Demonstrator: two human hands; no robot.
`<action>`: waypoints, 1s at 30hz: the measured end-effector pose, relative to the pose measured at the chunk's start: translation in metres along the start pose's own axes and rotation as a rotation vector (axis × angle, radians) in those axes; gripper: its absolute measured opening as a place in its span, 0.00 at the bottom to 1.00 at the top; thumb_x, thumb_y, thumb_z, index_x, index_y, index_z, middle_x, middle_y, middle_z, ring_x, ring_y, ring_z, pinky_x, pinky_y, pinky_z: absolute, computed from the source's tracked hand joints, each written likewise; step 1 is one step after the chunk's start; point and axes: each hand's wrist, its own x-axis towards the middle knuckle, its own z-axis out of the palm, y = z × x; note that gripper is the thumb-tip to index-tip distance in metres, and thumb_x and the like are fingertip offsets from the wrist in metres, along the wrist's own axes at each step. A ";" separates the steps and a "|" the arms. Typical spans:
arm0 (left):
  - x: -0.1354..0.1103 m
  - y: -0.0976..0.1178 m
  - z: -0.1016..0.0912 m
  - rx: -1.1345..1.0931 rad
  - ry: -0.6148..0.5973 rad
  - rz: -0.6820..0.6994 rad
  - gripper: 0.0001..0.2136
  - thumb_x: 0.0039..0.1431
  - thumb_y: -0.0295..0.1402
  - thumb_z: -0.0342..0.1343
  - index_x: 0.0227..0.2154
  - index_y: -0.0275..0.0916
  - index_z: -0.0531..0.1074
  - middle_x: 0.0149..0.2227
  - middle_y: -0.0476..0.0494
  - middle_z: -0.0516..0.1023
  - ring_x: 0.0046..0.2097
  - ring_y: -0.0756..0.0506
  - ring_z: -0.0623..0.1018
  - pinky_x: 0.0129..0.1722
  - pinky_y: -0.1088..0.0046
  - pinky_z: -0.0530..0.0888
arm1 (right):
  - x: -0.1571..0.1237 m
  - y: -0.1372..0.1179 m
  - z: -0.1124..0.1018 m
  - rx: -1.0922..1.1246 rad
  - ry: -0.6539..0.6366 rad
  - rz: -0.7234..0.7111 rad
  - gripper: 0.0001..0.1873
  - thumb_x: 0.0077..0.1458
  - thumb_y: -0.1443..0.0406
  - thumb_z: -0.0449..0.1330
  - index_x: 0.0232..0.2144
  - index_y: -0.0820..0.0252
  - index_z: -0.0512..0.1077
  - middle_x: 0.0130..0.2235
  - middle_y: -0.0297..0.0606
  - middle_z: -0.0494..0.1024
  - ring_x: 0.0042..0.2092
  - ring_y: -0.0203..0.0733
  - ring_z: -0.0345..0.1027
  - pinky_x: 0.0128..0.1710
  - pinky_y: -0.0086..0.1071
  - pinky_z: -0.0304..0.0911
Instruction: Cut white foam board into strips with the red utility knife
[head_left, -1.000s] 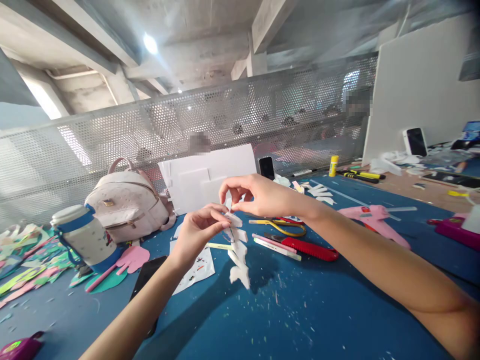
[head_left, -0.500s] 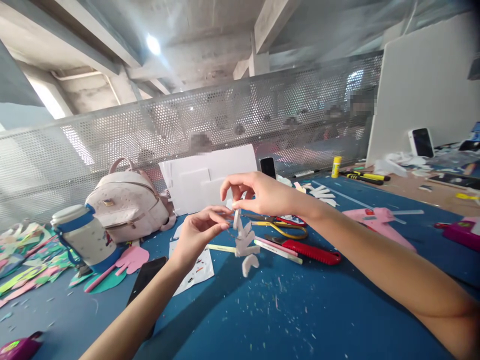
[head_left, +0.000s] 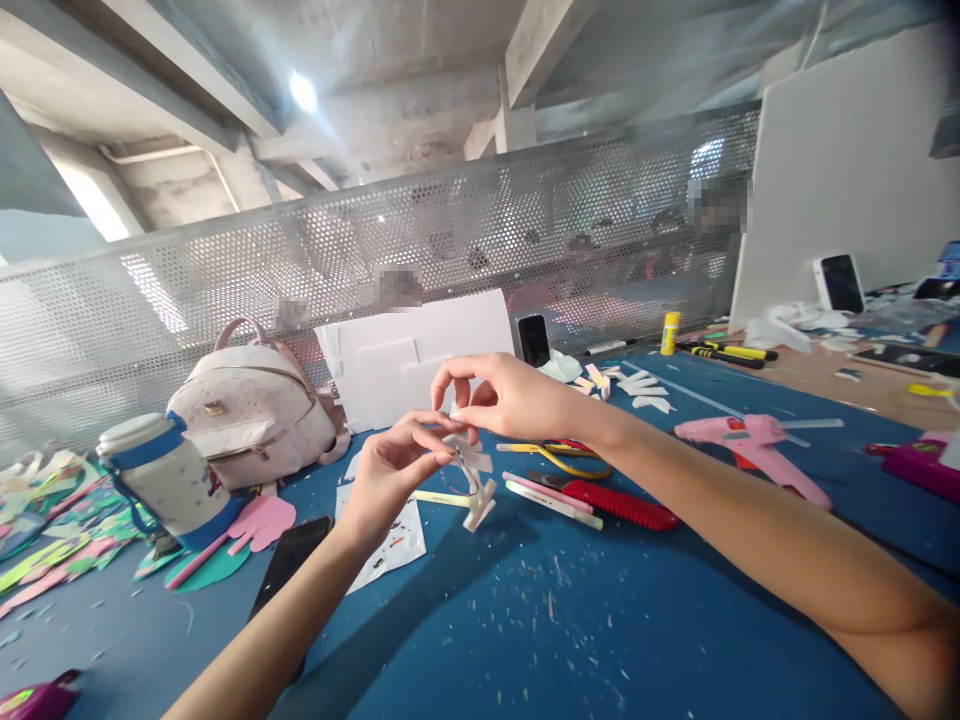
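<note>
In front of me a chain of small white foam-like pieces [head_left: 480, 505] hangs above the blue table. My left hand [head_left: 390, 465] pinches near its upper part, thumb and forefinger close together on a white piece. Just above and to the right, my right hand [head_left: 499, 395] is closed in a pinch at the top end, where its fingertips partly hide what they hold. Below and behind the hands lie several pens [head_left: 555, 500], a red utility knife [head_left: 622, 503] and yellow-handled scissors [head_left: 574, 460].
A pink glue gun [head_left: 757, 445] lies on the right. More white pieces [head_left: 641, 385] are behind it, near a yellow glue stick [head_left: 670, 333]. On the left are a pale backpack [head_left: 251, 415], a bottle [head_left: 169, 480], colourful foam scraps [head_left: 52, 520] and a dark phone [head_left: 292, 560].
The hanging white pieces have turned and risen slightly, and now sit closer under my fingers. My right hand has moved a little left and down, nearer my left hand.
</note>
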 end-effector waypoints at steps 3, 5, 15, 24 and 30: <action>0.000 0.000 0.000 -0.007 -0.038 0.009 0.05 0.58 0.28 0.66 0.26 0.40 0.81 0.45 0.41 0.79 0.48 0.42 0.79 0.49 0.65 0.75 | 0.001 0.002 0.001 -0.003 0.026 -0.006 0.10 0.56 0.73 0.58 0.41 0.58 0.70 0.33 0.30 0.70 0.28 0.34 0.75 0.28 0.26 0.66; 0.000 0.001 0.000 -0.019 -0.054 0.002 0.05 0.58 0.27 0.66 0.27 0.40 0.81 0.44 0.42 0.79 0.47 0.42 0.80 0.50 0.66 0.75 | 0.002 0.003 0.001 -0.014 0.051 -0.016 0.11 0.56 0.73 0.58 0.41 0.58 0.71 0.33 0.30 0.70 0.29 0.34 0.75 0.29 0.26 0.66; 0.001 0.000 -0.004 -0.120 -0.025 -0.063 0.05 0.56 0.31 0.68 0.26 0.39 0.81 0.36 0.44 0.81 0.41 0.41 0.83 0.48 0.61 0.77 | 0.002 0.004 0.002 -0.038 0.131 -0.022 0.09 0.55 0.73 0.56 0.38 0.59 0.70 0.28 0.29 0.70 0.29 0.35 0.73 0.31 0.29 0.65; 0.000 -0.001 -0.001 -0.100 -0.007 -0.125 0.09 0.54 0.38 0.69 0.25 0.39 0.79 0.32 0.41 0.85 0.39 0.38 0.84 0.48 0.58 0.78 | 0.003 0.004 -0.006 -0.049 0.219 -0.040 0.08 0.55 0.73 0.57 0.37 0.58 0.71 0.28 0.29 0.70 0.29 0.35 0.72 0.31 0.30 0.64; 0.001 0.003 -0.005 0.011 0.036 -0.091 0.07 0.55 0.34 0.68 0.26 0.38 0.80 0.36 0.41 0.85 0.43 0.40 0.83 0.50 0.61 0.77 | 0.002 0.001 -0.011 -0.037 0.099 -0.049 0.09 0.55 0.73 0.58 0.39 0.59 0.71 0.27 0.30 0.72 0.31 0.36 0.73 0.33 0.30 0.65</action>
